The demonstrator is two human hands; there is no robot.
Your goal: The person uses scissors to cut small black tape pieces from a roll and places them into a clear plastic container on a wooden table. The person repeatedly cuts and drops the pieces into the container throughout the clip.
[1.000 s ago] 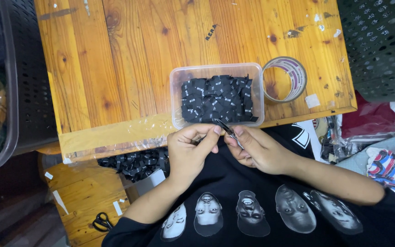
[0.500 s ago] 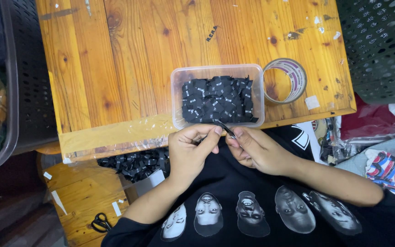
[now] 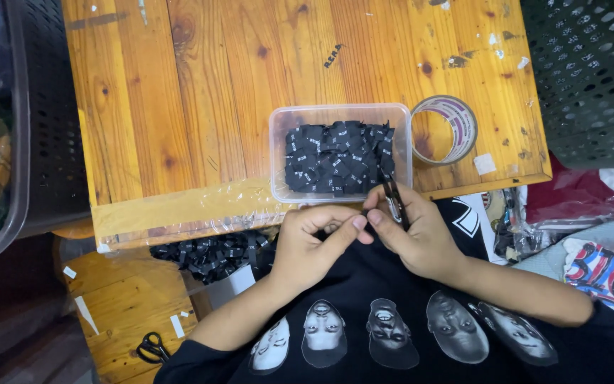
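Down at the table's (image 3: 179, 107) near edge, both hands meet over a black shirt (image 3: 392, 299). The left hand (image 3: 310, 245) is curled, its thumb and forefinger pinched together against the right forefinger; whatever sits between those tips is too small to make out, and the fingers cover it. The right hand (image 3: 413, 238) is closed around small snips (image 3: 394, 203), dark and thin, of which only a short part shows above the knuckles; the rest is hidden in the fist, so whether the blades stand open cannot be told.

Just beyond the fingertips stands a clear tub (image 3: 282, 153) filled with small black tags (image 3: 339, 158); their white marks are too fine to read. To the right of the tub, beyond the right hand, lies a tape roll (image 3: 463, 117) flat on the wood. Left of the left hand, below the table edge, a heap of more tags (image 3: 207, 252) lies partly hidden under the tabletop and the clear film along its edge.

Further left and nearer the body, scissors (image 3: 152, 347) lie on a lower board, dim and half in shadow. Dark baskets (image 3: 591, 78) flank the table on both sides, each cut off by the frame. The shirt's lower part and both forearms run out of view at the bottom.
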